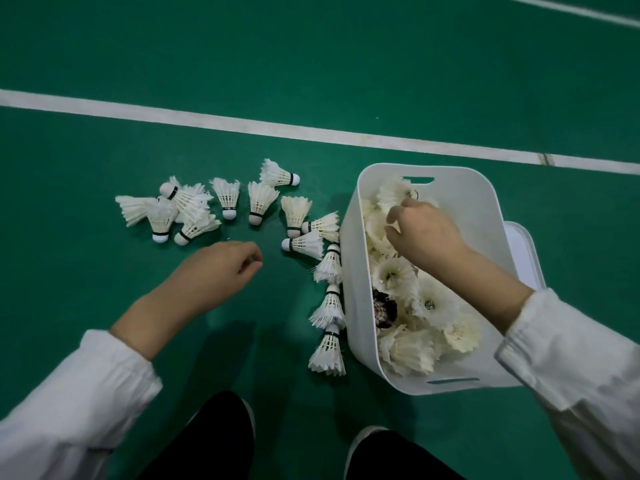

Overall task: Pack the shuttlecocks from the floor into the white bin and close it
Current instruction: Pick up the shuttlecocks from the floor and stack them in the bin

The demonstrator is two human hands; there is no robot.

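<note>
Shuttlecocks lie scattered on a green court floor, seen from above by the person crouching over them. With the person's knees at six o'clock, the loose birdies fan out from ten o'clock to twelve o'clock. A tangled heap sits at the ten o'clock end, and single ones lie on their sides nearer the middle. More of them form a line running down toward five o'clock, touching the outside of the white bin.

The bin stands at three o'clock, open at the top, with handle slots in its near and far walls. It is already well filled with packed shuttlecocks, feathers upward, and one dark item lies among them. A flat white piece pokes out from behind the bin's right wall.

The left hand hovers above bare floor near the centre, just short of the loose birdies, fingers loosely curled and holding nothing. The right hand reaches down inside the bin at two o'clock, its fingers bent into the feathers. Whether it grips a shuttlecock cannot be told, since the fingertips are buried. Both arms wear white sleeves.

A white court line crosses the floor from nine o'clock to three o'clock, beyond everything else. Dark trousers show at the bottom edge
</note>
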